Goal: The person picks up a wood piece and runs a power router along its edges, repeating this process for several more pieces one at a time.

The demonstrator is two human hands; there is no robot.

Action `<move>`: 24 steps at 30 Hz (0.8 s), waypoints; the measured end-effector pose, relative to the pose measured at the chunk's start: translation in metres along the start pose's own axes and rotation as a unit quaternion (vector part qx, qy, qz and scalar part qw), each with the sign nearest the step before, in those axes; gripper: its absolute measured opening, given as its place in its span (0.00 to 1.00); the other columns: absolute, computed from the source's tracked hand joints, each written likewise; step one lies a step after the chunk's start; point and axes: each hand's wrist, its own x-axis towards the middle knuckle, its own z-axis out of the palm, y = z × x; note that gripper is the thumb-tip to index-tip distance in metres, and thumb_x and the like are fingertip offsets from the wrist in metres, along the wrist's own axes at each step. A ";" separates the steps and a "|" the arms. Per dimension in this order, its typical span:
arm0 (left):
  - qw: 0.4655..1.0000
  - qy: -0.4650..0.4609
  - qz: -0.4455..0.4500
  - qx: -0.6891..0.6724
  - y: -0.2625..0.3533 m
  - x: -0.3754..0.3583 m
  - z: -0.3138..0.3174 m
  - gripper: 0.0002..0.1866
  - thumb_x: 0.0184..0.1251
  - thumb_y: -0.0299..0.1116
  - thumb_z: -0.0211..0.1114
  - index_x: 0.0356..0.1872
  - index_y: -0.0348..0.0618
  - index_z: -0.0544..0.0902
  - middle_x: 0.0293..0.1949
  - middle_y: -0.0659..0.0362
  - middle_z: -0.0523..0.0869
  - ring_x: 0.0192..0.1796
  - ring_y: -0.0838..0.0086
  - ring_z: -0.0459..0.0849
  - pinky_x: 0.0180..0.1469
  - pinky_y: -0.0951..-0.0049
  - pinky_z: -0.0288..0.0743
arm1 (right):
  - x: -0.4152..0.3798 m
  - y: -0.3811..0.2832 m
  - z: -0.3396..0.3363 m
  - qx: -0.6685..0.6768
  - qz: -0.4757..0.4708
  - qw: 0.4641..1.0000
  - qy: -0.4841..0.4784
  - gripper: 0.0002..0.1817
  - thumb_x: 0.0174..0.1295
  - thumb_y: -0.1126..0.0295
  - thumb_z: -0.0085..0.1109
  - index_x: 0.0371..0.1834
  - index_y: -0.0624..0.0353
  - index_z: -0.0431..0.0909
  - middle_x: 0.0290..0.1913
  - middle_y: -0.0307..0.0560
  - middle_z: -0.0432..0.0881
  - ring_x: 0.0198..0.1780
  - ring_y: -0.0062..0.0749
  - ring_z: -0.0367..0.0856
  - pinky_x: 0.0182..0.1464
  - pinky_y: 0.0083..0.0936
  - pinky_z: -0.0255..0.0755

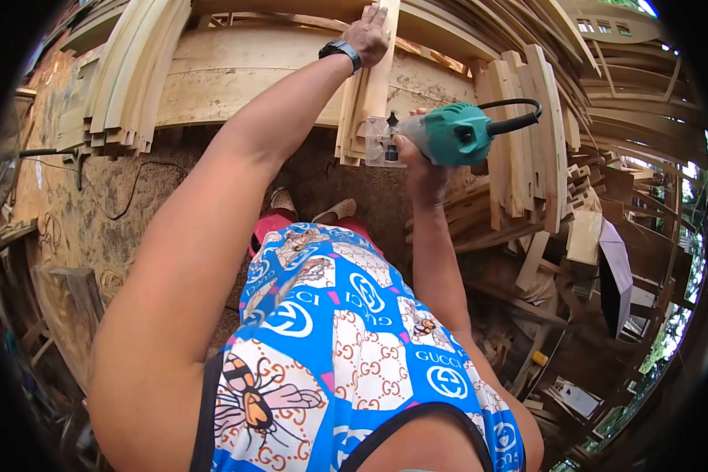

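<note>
My left hand, with a watch on the wrist, lies with fingers stretched along a narrow wooden board and presses on it from above. In my right hand is a teal trim router, its body lying sideways with a black cord running out of its rear end. The router's clear base is at the near end of the board. Whether the cutter touches the wood is hidden. Beneath the board, more strips stick out toward me.
Stacked boards stand to the left and right on the wooden bench. Offcuts and scrap cover the ground at right. A dark cord hangs at left. My feet are below the bench edge.
</note>
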 end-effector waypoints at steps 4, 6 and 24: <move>0.998 -0.017 -0.054 0.008 0.001 0.000 0.001 0.31 0.75 0.38 0.44 0.75 0.34 0.63 0.75 0.31 0.61 0.74 0.36 0.64 0.77 0.51 0.59 | 0.001 0.006 0.008 0.090 0.045 0.995 0.017 0.29 0.50 0.78 0.73 0.58 0.64 0.76 0.53 0.48 0.83 0.53 0.33 0.83 0.57 0.32 0.78; 0.991 -0.056 -0.125 -0.002 0.027 -0.005 -0.019 0.32 0.74 0.39 0.44 0.77 0.41 0.63 0.78 0.35 0.59 0.74 0.37 0.66 0.77 0.51 0.59 | 0.002 -0.002 0.013 0.156 0.084 0.983 0.044 0.28 0.50 0.78 0.71 0.58 0.64 0.76 0.54 0.48 0.82 0.52 0.34 0.83 0.55 0.31 0.78; 0.982 -0.050 -0.173 0.049 0.015 -0.002 0.000 0.36 0.75 0.46 0.45 0.83 0.55 0.56 0.85 0.56 0.51 0.83 0.53 0.56 0.81 0.50 0.51 | 0.003 -0.003 0.021 0.228 0.073 0.970 0.042 0.31 0.53 0.82 0.69 0.62 0.64 0.72 0.59 0.50 0.78 0.58 0.36 0.79 0.60 0.34 0.76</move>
